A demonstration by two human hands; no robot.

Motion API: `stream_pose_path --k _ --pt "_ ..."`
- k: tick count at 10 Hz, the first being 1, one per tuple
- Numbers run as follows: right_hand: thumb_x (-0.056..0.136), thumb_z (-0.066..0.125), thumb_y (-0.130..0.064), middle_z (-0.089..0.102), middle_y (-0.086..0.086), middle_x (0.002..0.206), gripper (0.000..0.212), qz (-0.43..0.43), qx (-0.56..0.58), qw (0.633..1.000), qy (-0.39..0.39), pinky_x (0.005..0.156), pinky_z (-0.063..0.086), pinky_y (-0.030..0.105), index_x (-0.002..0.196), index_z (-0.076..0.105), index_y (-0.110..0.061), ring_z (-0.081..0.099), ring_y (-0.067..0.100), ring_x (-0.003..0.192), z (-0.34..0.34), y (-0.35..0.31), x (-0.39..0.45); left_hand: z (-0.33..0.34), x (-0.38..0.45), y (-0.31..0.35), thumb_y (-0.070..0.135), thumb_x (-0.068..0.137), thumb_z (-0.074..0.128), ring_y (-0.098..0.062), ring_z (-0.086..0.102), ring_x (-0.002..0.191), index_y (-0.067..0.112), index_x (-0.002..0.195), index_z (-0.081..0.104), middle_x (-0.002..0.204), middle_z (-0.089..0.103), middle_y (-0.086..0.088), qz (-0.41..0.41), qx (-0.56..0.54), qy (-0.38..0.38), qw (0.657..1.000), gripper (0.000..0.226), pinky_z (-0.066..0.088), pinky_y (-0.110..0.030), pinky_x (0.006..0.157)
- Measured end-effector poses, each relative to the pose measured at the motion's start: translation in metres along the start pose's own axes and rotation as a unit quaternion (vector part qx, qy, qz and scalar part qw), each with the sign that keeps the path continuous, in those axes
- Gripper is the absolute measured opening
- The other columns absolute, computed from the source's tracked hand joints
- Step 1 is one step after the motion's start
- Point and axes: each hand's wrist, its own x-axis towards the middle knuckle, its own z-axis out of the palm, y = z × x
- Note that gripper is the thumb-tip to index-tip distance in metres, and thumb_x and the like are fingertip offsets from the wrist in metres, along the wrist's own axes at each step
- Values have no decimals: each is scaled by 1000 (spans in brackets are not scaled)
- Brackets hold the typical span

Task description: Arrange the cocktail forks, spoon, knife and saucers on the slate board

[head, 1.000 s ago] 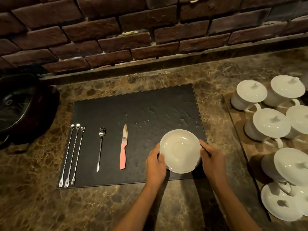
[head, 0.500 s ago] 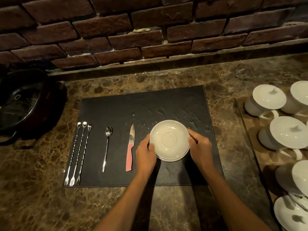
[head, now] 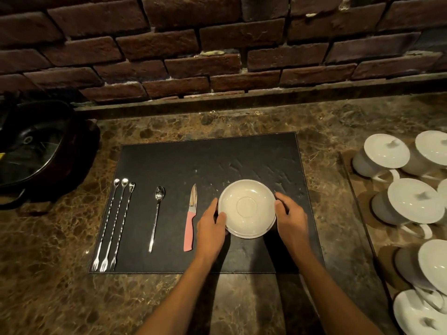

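A black slate board (head: 208, 160) lies on the marble counter. Three long cocktail forks (head: 113, 226) lie side by side at its left edge, tines towards me. To their right lie a spoon (head: 156, 216) and a pink-handled knife (head: 191, 217), blade pointing away. A stack of white saucers (head: 246, 208) sits right of the knife. My left hand (head: 211, 228) grips the stack's left rim and my right hand (head: 291, 218) grips its right rim.
White lidded cups (head: 411, 201) crowd a tray (head: 355, 187) at the right. A dark round basin (head: 36, 151) sits at the left. A brick wall with a ledge (head: 242, 97) runs along the back. Bare marble counter (head: 72, 298) lies in front.
Both hands have carried the saucers away from the board's near right edge, further onto the board and closer to the knife.
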Motion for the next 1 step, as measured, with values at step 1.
stream_pose_path --k 1 --pt "99 48 -28 63 2 130 36 7 -31 999 23 100 43 32 131 60 -17 56 18 119 -3 -9 0 -5 -4 3 16 107 53 -27 58 136 29 152 48 149 60 -4 3 16 3 1000 47 50 -54 114"
